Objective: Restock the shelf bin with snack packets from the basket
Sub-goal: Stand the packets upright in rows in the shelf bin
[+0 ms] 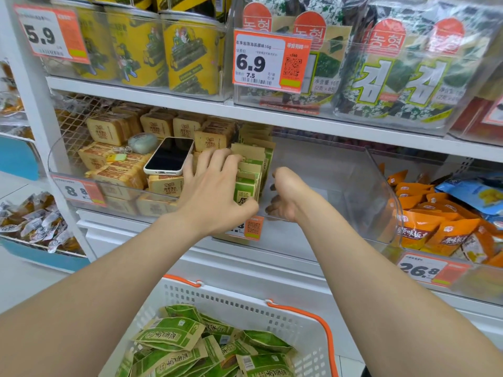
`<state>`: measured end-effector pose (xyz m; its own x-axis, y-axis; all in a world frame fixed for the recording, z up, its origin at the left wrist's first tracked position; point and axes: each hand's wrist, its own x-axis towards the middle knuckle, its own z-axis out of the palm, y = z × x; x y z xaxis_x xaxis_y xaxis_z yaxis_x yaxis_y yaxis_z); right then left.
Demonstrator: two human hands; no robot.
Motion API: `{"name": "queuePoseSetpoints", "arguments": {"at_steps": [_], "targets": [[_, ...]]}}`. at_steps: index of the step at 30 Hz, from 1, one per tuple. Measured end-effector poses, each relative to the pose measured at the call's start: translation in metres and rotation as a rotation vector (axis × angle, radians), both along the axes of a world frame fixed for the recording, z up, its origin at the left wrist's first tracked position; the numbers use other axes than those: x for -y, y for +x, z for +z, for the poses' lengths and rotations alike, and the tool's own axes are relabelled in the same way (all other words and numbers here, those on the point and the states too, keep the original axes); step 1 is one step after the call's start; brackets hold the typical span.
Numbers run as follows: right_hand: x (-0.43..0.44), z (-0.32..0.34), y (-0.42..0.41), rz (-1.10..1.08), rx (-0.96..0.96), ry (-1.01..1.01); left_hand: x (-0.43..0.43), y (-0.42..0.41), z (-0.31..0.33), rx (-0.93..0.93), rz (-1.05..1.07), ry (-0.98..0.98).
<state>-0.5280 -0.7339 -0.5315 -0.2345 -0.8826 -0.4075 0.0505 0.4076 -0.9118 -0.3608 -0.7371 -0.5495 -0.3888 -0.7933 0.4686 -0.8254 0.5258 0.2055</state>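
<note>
Both hands reach into the clear shelf bin (340, 172): left hand (215, 186) flat, steadying upright green snack packets (250, 170) at its left end; right hand (285, 197) loosely curled, apparently empty. Spare packets (174, 336) lie jumbled in the basket (245, 297). Light, crinkly pouches, probably best pinched by the top edge; shelved ones face forward, long axis vertical

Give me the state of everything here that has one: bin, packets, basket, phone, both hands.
clear shelf bin: right part empty, packets at its left.
green packets in the bin: upright in a row.
white basket: holds loose green packets, orange handles folded down.
phone: screen dark, lying on brown packs next bin over.
left hand: fingers spread, pressing the row.
right hand: inside the bin, loosely curled, holding nothing.
</note>
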Motion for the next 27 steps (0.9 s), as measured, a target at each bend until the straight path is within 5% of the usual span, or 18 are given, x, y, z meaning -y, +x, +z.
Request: {"name": "queuePoseSetpoints", "arguments": {"at_steps": [6, 13, 19, 27], "targets": [[0.007, 0.0, 0.008, -0.006, 0.168, -0.065, -0.002, -0.001, 0.0, 0.03, -0.07, -0.011], [0.011, -0.001, 0.003, -0.051, 0.088, -0.071, -0.002, 0.0, -0.001, -0.035, -0.009, 0.065], [0.017, -0.004, 0.006, 0.075, 0.049, -0.048, -0.009, -0.005, -0.001, -0.168, -0.056, 0.151], [0.019, 0.004, 0.007, -0.074, 0.066, -0.151, -0.009, -0.012, -0.007, -0.468, -0.071, 0.274]]}}
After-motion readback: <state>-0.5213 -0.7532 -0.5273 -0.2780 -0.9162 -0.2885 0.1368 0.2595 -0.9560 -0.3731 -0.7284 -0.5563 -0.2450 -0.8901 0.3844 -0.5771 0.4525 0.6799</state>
